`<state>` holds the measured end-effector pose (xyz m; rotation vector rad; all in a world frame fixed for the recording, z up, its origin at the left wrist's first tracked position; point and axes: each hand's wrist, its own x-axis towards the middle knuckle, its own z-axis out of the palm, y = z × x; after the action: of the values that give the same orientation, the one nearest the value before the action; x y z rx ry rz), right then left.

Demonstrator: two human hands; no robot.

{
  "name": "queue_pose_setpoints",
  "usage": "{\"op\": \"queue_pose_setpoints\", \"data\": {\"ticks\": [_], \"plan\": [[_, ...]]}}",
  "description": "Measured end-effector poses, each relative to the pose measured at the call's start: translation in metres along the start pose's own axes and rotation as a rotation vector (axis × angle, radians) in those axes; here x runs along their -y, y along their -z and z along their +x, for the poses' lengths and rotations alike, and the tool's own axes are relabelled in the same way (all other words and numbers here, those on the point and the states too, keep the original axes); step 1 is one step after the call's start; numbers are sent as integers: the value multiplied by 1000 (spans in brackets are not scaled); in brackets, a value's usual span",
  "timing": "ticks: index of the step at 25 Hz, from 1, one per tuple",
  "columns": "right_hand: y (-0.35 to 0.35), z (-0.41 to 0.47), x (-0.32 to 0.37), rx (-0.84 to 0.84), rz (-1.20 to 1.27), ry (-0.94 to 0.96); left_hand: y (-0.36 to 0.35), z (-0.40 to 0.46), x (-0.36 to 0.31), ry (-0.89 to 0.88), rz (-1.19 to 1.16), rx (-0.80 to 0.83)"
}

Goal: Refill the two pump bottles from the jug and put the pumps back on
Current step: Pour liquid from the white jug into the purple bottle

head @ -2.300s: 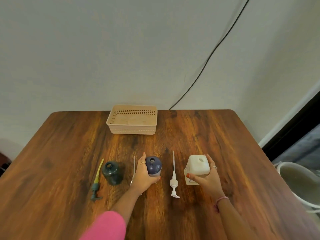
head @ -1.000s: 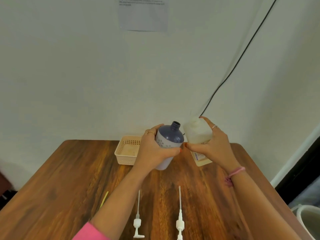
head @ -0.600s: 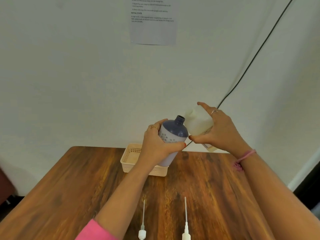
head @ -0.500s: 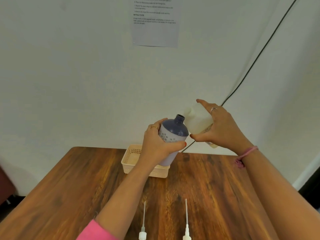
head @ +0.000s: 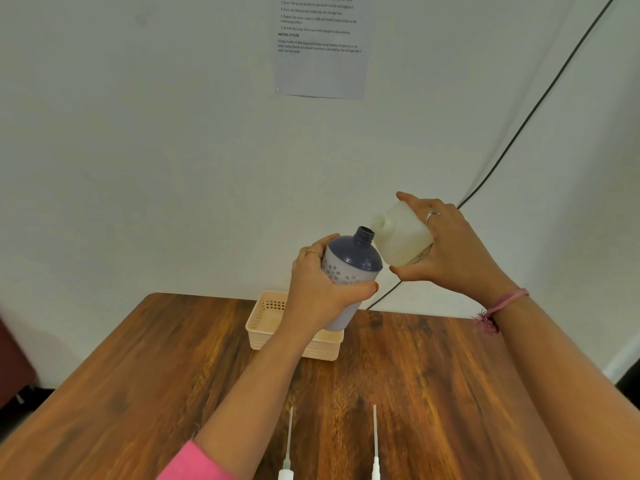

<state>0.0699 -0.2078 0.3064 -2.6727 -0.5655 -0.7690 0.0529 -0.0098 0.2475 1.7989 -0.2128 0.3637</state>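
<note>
My left hand (head: 317, 287) grips a purple-topped pump bottle (head: 348, 271) with its pump off, held in the air and leaning right. My right hand (head: 450, 249) holds the white jug (head: 398, 237), tipped left so its open spout sits just above and beside the bottle's neck. No liquid is visibly flowing. Two white pumps (head: 286, 448) (head: 374, 445) lie on the wooden table (head: 433, 375) near the bottom edge, tubes pointing away from me. The second, dark green bottle is out of view.
A beige plastic basket (head: 263, 320) stands at the back of the table, partly hidden behind the bottle. A printed sheet (head: 320, 46) hangs on the wall, and a black cable (head: 519, 133) runs down it on the right.
Both hands lifted the bottle and jug off the table. Over the last second the jug rose and tipped further left, bringing its spout to the bottle's neck.
</note>
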Motion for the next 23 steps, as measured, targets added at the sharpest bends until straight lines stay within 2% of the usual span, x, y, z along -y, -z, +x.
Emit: {"op": "queue_pose_setpoints", "data": {"ticks": [23], "plan": [[5, 4, 1, 3, -77, 42, 0, -3, 1, 9, -7, 0]]}}
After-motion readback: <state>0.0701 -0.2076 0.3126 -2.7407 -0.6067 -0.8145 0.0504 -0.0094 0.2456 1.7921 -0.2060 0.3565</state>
